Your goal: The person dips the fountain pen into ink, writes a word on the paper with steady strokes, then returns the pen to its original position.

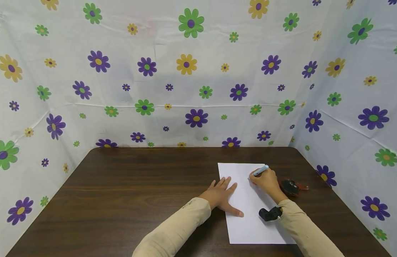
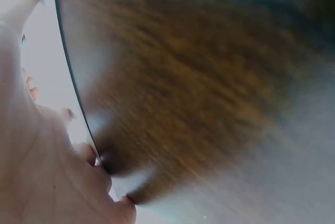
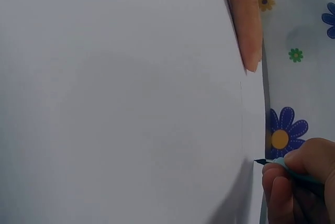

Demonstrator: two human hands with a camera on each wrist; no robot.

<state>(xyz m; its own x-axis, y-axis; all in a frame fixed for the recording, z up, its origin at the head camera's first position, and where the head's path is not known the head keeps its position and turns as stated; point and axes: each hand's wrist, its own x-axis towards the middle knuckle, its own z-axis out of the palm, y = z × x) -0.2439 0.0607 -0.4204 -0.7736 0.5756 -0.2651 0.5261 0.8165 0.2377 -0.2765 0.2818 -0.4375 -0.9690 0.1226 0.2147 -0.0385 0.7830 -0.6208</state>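
A white sheet of paper [image 1: 250, 228] lies on the brown table. My left hand [image 1: 220, 195] rests across its left edge, fingers and thumb spread; in the left wrist view the palm [image 2: 47, 166] shows beside the paper's edge. With thumb and fingers, my right hand [image 1: 266, 181] pinches a light blue felt-tip pen [image 1: 261, 170] over the upper right part of the sheet. Seen from the right wrist, the pen's dark tip [image 3: 260, 161] is right at the paper. A thin, faint line runs down the paper near that tip.
A small black and red-orange object [image 1: 290, 187] sits right of the paper, near the right forearm. Brown tabletop [image 1: 121, 200] extends to the left. Flower-patterned cloth [image 1: 185, 85] hangs behind and at both sides. A black device [image 1: 270, 214] is strapped to the right wrist.
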